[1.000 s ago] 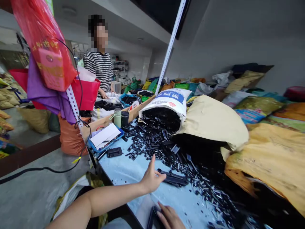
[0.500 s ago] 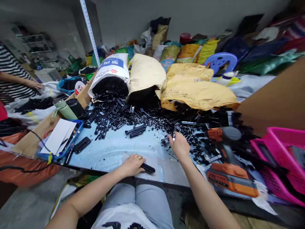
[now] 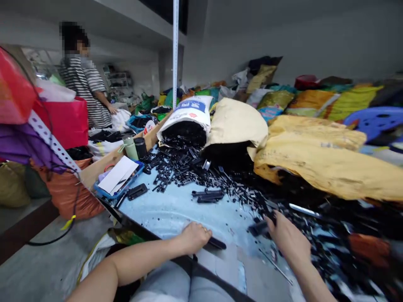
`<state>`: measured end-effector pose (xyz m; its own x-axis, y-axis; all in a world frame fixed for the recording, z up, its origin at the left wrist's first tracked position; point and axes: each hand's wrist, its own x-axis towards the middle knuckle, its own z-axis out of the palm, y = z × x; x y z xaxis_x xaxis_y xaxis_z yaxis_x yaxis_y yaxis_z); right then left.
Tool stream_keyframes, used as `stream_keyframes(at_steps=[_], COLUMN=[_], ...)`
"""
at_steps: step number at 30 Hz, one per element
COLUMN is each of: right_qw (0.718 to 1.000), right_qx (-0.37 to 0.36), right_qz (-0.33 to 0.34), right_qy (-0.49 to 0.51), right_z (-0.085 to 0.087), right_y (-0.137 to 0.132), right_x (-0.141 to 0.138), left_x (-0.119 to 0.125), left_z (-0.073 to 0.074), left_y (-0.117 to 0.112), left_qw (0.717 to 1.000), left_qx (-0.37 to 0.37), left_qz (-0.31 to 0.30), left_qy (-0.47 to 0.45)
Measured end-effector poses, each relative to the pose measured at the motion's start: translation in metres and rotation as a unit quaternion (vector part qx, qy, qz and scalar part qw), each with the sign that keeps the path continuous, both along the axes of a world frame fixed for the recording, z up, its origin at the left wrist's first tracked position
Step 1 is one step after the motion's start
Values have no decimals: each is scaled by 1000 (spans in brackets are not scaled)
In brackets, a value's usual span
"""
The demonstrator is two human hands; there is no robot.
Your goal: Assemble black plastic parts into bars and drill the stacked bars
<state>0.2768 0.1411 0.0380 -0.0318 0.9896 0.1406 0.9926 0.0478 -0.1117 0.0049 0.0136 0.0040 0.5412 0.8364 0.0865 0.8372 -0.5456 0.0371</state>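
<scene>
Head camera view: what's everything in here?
Table: one, pale blue, centre.
Small parts: many, mostly black, on table.
Printed sack: one, white, table's far side.
Plain sack: one, cream, right of it.
Wrinkled sacking: count unclear, yellow, farther right.
Tray: one, blue, table's left end.
Paper: count unclear, white, on tray.
Bottle: one, green, beyond tray.
Cup: one, black, beside bottle.
Background sacks: many, multicoloured, near wall.
Co-worker: one, striped shirt, back left.
Left hand: one, bare, gripping black piece.
Right hand: one, bare, among small parts.
</scene>
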Motion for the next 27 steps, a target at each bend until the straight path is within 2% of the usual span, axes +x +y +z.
stream_keyframes(at_steps=[1, 3, 7, 10, 12, 18, 22, 27], right_qw=[998, 989, 938, 908, 905, 916, 927, 930], right_qx=[16, 3, -98, -127, -128, -149, -128, -69], right_qz=[53, 150, 333, 400, 404, 360, 337, 340], right_qy=[5, 16, 26, 0, -28, -90, -105, -124], right_z=[-1, -3, -7, -11, -16, -25, -16, 7], right_y=[-15, -45, -101, -126, -131, -126, -131, -137], right_x=[-2, -6, -15, -24, -29, -32, -35, -44], left_x=[-1, -2, -2, 1, 3, 15, 17, 7], left_z=[1, 2, 5, 7, 10, 15, 13, 1], left_y=[-1, -2, 3, 10, 14, 18, 14, 8], left_qw=[1000, 998, 994, 987, 984, 982, 983, 979], left_qx=[-15, -50, -105, -152, -169, -176, -160, -132], left_qz=[10, 30, 7, -12, -24, -39, -45, -42], left_qy=[7, 14, -32, -51, -50, -46, -71, -149])
